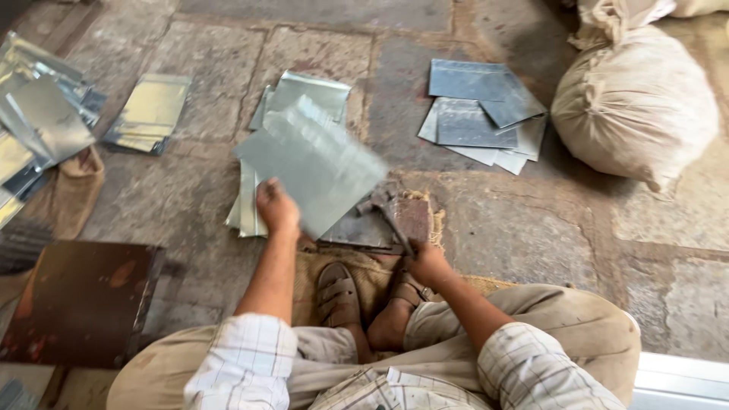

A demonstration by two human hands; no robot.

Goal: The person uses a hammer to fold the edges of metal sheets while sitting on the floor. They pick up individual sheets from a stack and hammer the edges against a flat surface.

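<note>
Sandalled feet [357, 300], metal sheets [482, 114] beyond

Soft daylight, glare on left metal sheets [45, 114], motion-blurred raised sheet [315, 163].

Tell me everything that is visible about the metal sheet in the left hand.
The sheet is thin, flat and rectangular, grey-silver like galvanised metal, with a dull shine. It looks blurred, so fine surface detail cannot be told. It is tilted, one corner pointing up and away, and is held above a stack of similar sheets on the stone floor. The left hand grips its lower left edge. The right hand does not touch it.
</note>
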